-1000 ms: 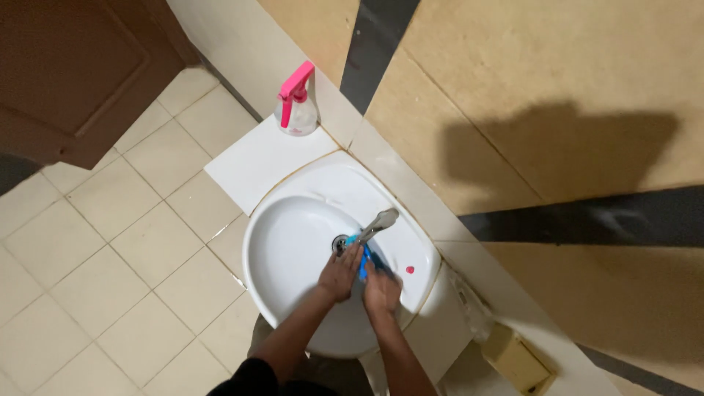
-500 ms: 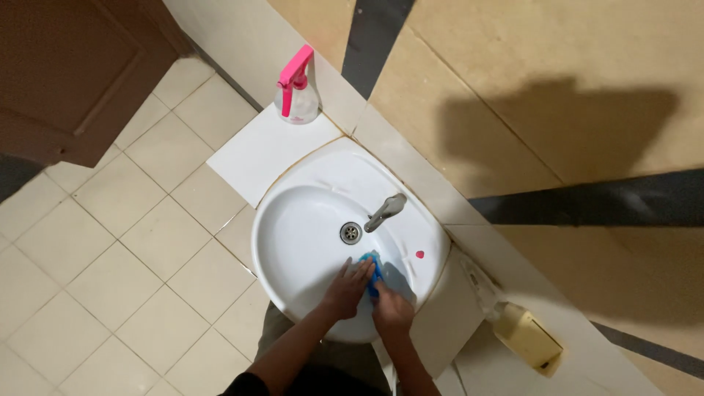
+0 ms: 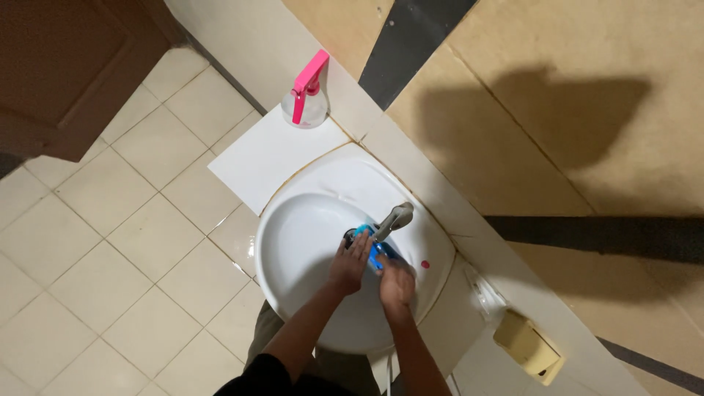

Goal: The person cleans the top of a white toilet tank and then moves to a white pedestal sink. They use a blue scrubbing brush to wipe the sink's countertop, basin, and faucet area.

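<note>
Seen from above in the head view, a round white sink (image 3: 293, 249) is set into a white counter. A grey tap (image 3: 394, 218) reaches over the basin. Both my hands are inside the bowl just under the tap's spout. My left hand (image 3: 349, 262) and my right hand (image 3: 397, 284) press together on a blue cloth (image 3: 375, 253), which shows between the fingers. The drain is mostly hidden behind my left hand.
A clear spray bottle with a pink trigger (image 3: 306, 99) stands at the counter's far left. A yellowish box (image 3: 528, 345) and a clear object (image 3: 484, 293) lie on the counter to the right. Beige floor tiles and a brown door (image 3: 66, 66) lie to the left.
My hands with the blue cloth have moved from the near rim of the basin back up toward the tap and drain.
</note>
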